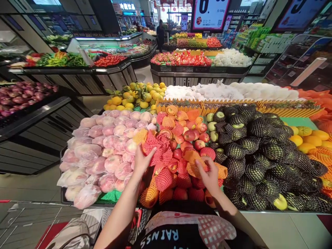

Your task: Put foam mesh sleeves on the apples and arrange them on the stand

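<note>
My left hand (142, 159) is closed on a bunch of foam fruit nets (158, 147), mostly red with an orange one at the top left. My right hand (209, 173) pinches an orange foam net (192, 156) above the apple pile; whether fruit is inside it I cannot tell. Between and beyond my hands lie bare red apples (190, 135). Around them are apples in red and orange foam nets, such as a red-netted apple (164, 178) close to my body.
Plastic-wrapped pinkish fruit (112, 162) fills the left side. Green fruit in black nets (261, 152) is heaped at right. Behind stand yellow citrus (140, 93) and white-wrapped fruit (215, 91). A shopping cart (33, 221) is at lower left. A person (160, 34) stands far back.
</note>
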`<act>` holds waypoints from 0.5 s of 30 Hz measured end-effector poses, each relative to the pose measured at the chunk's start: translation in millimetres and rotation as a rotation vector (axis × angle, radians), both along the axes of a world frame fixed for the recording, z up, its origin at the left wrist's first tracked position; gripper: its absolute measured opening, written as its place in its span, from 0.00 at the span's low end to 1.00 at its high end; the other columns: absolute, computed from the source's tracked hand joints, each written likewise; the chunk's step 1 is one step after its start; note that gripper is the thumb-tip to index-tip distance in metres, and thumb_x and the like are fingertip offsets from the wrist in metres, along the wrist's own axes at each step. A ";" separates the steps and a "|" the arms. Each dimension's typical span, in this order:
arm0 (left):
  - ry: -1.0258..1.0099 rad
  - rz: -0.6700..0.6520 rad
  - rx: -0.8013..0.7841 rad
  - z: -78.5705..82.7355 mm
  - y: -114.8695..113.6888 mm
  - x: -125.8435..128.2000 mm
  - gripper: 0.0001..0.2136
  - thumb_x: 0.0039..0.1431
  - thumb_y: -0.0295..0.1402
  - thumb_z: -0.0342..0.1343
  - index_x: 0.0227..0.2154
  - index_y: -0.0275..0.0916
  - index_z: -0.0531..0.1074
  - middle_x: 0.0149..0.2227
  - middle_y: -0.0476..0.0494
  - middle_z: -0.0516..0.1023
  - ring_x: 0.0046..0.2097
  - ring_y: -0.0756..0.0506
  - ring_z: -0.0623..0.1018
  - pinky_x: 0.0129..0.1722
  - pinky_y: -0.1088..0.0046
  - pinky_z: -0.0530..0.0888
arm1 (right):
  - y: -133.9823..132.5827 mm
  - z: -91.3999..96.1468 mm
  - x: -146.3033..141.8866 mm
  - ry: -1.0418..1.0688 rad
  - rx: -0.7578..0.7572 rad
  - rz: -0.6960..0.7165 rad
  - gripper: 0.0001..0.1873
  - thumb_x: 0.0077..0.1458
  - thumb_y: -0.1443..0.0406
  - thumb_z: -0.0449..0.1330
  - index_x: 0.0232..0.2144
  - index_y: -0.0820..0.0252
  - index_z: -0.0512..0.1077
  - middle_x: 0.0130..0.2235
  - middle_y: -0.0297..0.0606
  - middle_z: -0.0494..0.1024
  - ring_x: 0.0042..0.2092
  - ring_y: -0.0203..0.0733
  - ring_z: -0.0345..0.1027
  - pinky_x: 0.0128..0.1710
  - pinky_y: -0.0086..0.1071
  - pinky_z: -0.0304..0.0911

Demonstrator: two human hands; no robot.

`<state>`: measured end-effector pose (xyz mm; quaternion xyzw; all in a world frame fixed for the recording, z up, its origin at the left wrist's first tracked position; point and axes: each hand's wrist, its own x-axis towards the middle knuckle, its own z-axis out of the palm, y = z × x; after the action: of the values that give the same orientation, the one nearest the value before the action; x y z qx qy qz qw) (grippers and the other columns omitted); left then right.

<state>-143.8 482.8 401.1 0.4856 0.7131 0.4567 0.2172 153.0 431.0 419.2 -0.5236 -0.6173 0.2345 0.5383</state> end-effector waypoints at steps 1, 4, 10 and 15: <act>0.045 0.058 0.041 -1.8 3.4 -5.9 0.37 0.53 0.50 0.64 0.61 0.35 0.61 0.61 0.30 0.69 0.64 0.34 0.68 0.66 0.53 0.62 | -2.0 -0.3 5.7 0.061 -0.071 -0.034 0.08 0.60 0.59 0.62 0.33 0.56 0.70 0.30 0.32 0.72 0.33 0.39 0.67 0.34 0.32 0.63; 0.235 0.176 0.138 -3.3 16.0 -16.7 0.38 0.55 0.49 0.62 0.63 0.32 0.60 0.60 0.28 0.70 0.63 0.34 0.68 0.65 0.55 0.64 | -11.3 -5.3 23.7 0.202 -0.254 -0.043 0.19 0.56 0.54 0.64 0.24 0.56 0.62 0.25 0.26 0.59 0.27 0.35 0.54 0.28 0.30 0.54; 0.666 -0.032 -0.279 17.7 35.5 -4.1 0.37 0.58 0.57 0.53 0.64 0.37 0.64 0.58 0.24 0.70 0.55 0.25 0.74 0.51 0.48 0.73 | -35.6 -19.3 39.8 0.346 -0.382 -0.070 0.21 0.53 0.51 0.67 0.22 0.57 0.64 0.25 0.28 0.62 0.29 0.35 0.56 0.30 0.30 0.55; 0.894 -0.097 -0.355 37.0 45.0 14.9 0.42 0.58 0.61 0.49 0.68 0.37 0.58 0.65 0.20 0.62 0.62 0.19 0.65 0.54 0.44 0.68 | -43.6 -24.9 27.5 0.576 -0.515 0.040 0.19 0.52 0.47 0.66 0.29 0.56 0.71 0.25 0.30 0.71 0.27 0.38 0.63 0.29 0.32 0.62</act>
<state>-128.8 527.7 438.0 0.6223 0.7801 0.0639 -0.0097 180.5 387.4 394.3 -0.5422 -0.3717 0.5296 0.5361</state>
